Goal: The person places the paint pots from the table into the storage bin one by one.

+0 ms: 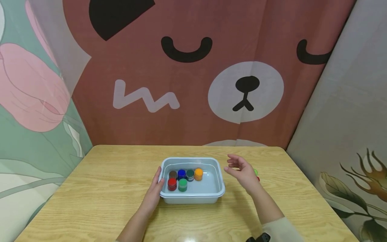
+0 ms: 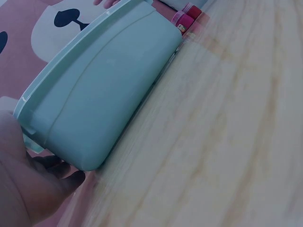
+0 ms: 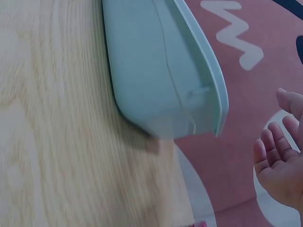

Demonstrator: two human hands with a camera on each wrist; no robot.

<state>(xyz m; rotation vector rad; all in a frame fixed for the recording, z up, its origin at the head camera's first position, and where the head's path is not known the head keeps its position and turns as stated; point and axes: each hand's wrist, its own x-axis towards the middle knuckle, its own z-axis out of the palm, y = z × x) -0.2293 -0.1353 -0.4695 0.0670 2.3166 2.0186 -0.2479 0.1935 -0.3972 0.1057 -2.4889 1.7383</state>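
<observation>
Wood-grained tabletop [image 1: 99, 201] extends on both sides of a smooth, round-cornered, pale blue tub [image 1: 211, 183]. The left hand [image 1: 152, 197] grips the tub's left end, thumb at the rim. Six squat cylindrical jars [image 1: 189, 175] stand inside, left to centre, beside bare floor. Across a gap from the right rim, the right hand [image 1: 243, 173] holds nothing, fingers parted and loosely bent. Beyond the table's far edge hangs printed cloth [image 1: 193, 127].
</observation>
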